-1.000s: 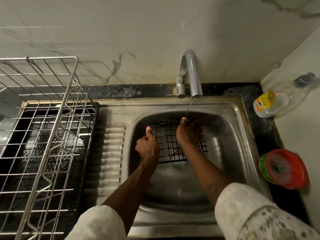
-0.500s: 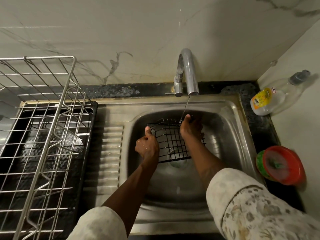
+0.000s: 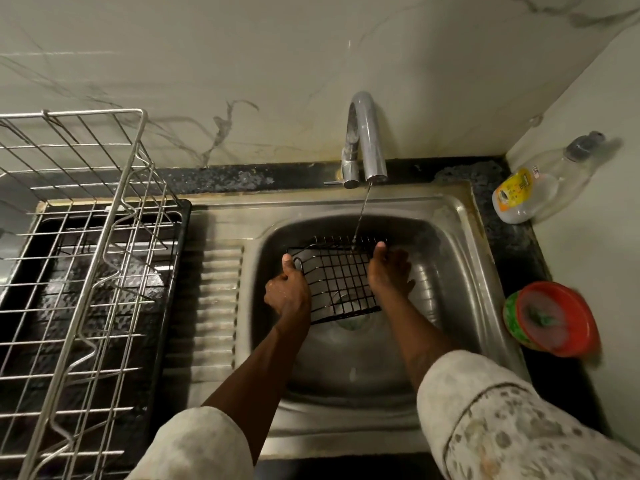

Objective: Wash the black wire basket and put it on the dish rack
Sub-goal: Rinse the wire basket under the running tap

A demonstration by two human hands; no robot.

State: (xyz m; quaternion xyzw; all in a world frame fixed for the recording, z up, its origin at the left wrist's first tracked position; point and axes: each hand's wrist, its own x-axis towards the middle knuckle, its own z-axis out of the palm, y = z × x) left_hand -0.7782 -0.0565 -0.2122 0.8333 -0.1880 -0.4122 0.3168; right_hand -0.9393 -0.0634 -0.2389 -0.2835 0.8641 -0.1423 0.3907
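Standing at the left, dish rack (image 3: 86, 271): bare steel wire in two tiers, nothing on it that can be made out.
Tray (image 3: 185, 237): black, under the rack, its right rim just beside the sink's ribbed drainboard (image 3: 214, 306).
Worktop (image 3: 512, 251): dark and speckled, running along the far edge and down the right of the sink.
Left hand (image 3: 287, 292): one of the two hands on the basket, curled round its left rim, thumb pointing to the far corner, knuckles towards the camera.
Black wire basket (image 3: 339, 278): held between both hands inside the sink bowl, above the drain (image 3: 349, 320), which shows through the grid. It is tilted, near edge lower, and well apart from the rack.
Tap (image 3: 367, 133): chrome gooseneck at the far rim, its lever to the left.
Water (image 3: 360, 216): a thin stream slanting down onto the basket's far edge.
Right hand (image 3: 388, 271): laid against the basket's right side, thumb up at the far right corner, fingers spread and fairly straight, not wrapped round the wire.
Sink (image 3: 460, 237): stainless steel, wet inside.
Sleeves (image 3: 502, 427): pale with a mottled print, pushed up both forearms.
Bottle (image 3: 540, 192): clear, yellow label, dark cap, leaning in the far right corner.
Tub (image 3: 554, 317): green with a red lid, blurred, on the worktop right of the sink.
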